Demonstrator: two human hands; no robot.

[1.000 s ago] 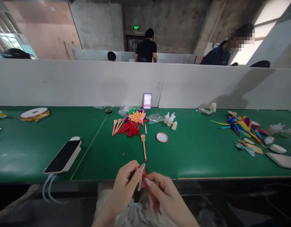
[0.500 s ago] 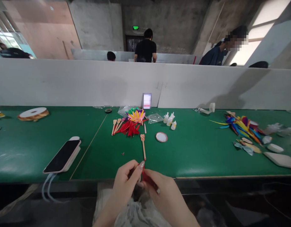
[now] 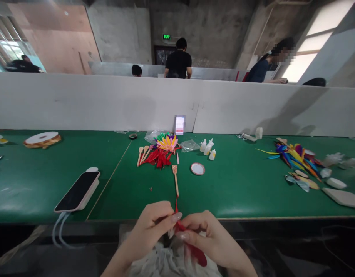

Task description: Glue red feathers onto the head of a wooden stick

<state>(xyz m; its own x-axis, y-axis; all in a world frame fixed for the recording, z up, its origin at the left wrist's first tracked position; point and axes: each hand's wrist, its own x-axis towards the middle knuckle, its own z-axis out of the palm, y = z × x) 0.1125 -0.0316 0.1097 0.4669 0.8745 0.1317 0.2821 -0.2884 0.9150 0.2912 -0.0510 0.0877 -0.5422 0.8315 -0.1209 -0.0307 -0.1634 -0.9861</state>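
At the table's front edge, my left hand (image 3: 156,221) pinches a thin red strip between thumb and fingers. Close beside it, my right hand (image 3: 202,234) is closed on the same red piece (image 3: 195,252), whose wider end hangs below the fingers. The strip's upper end reaches a wooden stick (image 3: 176,182) with a patterned head, lying on the green table (image 3: 238,184). Behind it are a red feathery bundle (image 3: 160,158), several light wooden sticks (image 3: 140,156) and a multicoloured feather pile (image 3: 166,142).
Small white bottles (image 3: 208,148) and a round dish (image 3: 197,168) lie right of centre. A phone (image 3: 77,191) with cables is at left, a ribbon roll (image 3: 42,139) behind it. Coloured feathers (image 3: 300,156) lie at right. A white partition (image 3: 108,102) backs the table; people are beyond.
Both hands have moved slightly down and spread apart, showing more of the red strip. The red piece's wide end now shows below my right hand. A person at back right has an arm extended.
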